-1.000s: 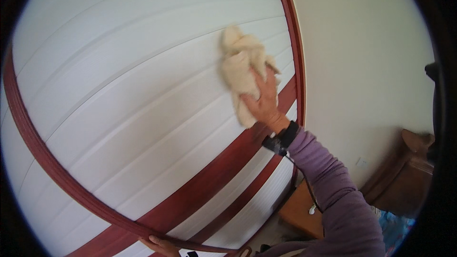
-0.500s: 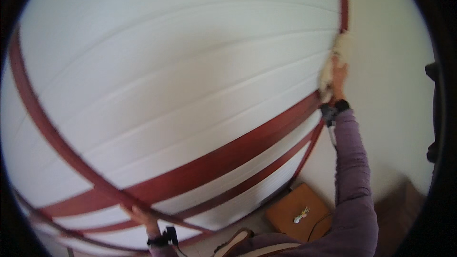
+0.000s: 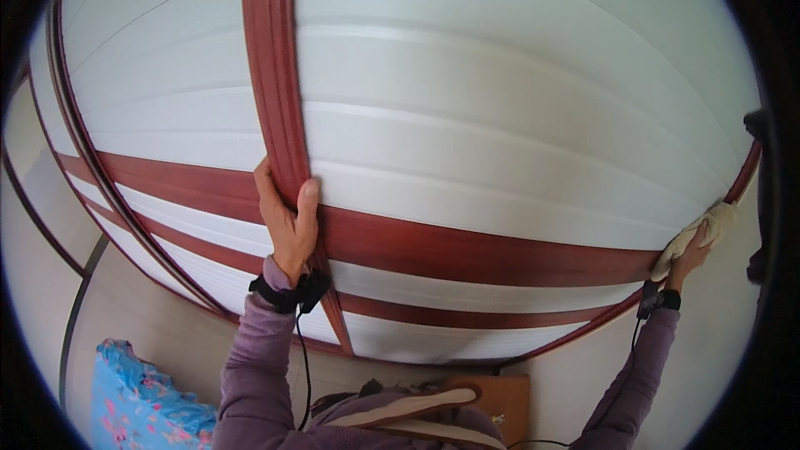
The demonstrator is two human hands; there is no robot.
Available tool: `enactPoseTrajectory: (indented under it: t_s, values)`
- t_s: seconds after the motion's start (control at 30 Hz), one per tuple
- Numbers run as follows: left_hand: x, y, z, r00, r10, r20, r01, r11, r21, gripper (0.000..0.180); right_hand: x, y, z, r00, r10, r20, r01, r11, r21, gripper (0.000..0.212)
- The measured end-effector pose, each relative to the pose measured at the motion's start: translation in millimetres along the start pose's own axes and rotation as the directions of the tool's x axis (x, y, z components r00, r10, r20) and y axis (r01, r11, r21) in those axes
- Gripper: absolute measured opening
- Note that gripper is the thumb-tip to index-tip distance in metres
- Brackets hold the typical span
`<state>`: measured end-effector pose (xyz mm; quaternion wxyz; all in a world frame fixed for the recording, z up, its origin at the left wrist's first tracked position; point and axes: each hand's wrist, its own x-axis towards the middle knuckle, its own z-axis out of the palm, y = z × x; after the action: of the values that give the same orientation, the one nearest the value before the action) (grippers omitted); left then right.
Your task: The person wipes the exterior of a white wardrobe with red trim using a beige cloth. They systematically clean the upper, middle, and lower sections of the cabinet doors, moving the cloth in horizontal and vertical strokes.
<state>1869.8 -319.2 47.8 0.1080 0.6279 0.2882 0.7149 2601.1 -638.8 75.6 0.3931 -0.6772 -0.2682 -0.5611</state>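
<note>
A sliding wardrobe door with a white ribbed panel (image 3: 500, 133) and reddish-brown trim fills the middle of the view. My left hand (image 3: 292, 225) grips its upright wooden stile (image 3: 275, 75), thumb on one side and fingers on the other, where a wide crossband (image 3: 467, 252) meets it. Far to the right, my right hand (image 3: 688, 262) holds a cream cloth (image 3: 711, 221) against the door's right edge trim (image 3: 744, 173). Part of that hand's fingers is hidden by the cloth. Both wrists wear black straps with small devices and cables.
Further door panels and dark rails (image 3: 75, 117) continue to the left. A blue flowered fabric item (image 3: 146, 404) lies at lower left. Behind my body, low down, stands an orange-brown box (image 3: 510, 400). A pale wall (image 3: 717, 350) borders the right side.
My view has swung to the right, so the stile and left hand now appear nearer the middle. My right hand and the cloth are lower on the right edge.
</note>
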Motion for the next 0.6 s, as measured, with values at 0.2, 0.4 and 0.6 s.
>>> enactPoseTrajectory:
  t_s: [0.2,0.4,0.6]
  values:
    - [19,21,-4,0.999,0.043,0.001,-0.043,0.999,0.008,0.063,16,-77,-24,0.909,0.405,0.095,-0.390,0.751,0.533,0.061]
    - [18,25,-7,0.998,-0.013,0.054,0.013,1.000,-0.008,0.067,45,-185,-51,0.948,0.318,0.007,-0.276,0.811,0.517,0.062]
    - [18,21,-3,0.997,-0.061,0.047,0.061,0.998,-0.007,0.068,52,-300,-64,0.988,0.119,-0.102,-0.053,0.867,0.495,0.056]
